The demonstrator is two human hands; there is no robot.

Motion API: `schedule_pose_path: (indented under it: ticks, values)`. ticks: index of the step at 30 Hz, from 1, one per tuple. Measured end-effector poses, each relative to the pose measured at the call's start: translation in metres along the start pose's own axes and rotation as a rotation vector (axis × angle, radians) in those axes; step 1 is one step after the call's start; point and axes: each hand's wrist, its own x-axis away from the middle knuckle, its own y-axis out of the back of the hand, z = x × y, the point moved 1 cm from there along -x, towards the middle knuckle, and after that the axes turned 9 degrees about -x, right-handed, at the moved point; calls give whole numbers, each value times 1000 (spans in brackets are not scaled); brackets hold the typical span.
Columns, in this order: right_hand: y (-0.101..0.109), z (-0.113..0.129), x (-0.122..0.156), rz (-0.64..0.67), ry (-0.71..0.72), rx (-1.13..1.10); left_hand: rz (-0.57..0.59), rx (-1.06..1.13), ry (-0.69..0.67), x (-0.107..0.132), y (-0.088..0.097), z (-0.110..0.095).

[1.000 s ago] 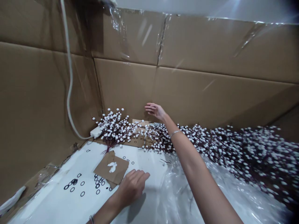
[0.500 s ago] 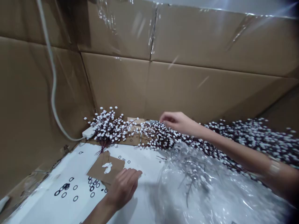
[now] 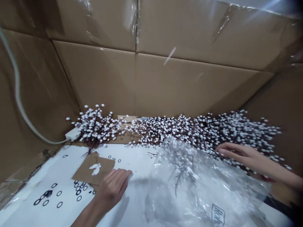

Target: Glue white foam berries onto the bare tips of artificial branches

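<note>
Plastic wrap (image 3: 201,189), lower right, bears partial print "Rols". Left hand (image 3: 113,186) lies flat on the white table (image 3: 59,170), fingers together. Right hand (image 3: 239,154) reaches among white-berry branches (image 3: 201,129), fingers loosely apart.

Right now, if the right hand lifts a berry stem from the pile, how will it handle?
Probably light: the berry stems are thin twigs with small beads. Likely to snag, since the sprays lie tangled by the right hand. Perhaps springy: some tips point upward.
</note>
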Motion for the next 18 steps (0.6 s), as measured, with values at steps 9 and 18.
schedule_pose_path:
  ticks: [9,18]
  values:
    - [-17,-79,0,398,-303,-133,15,-8,-9,0,1,1]
    - [-39,-98,5,295,-180,-172,81,-27,-19,9,-4,7]
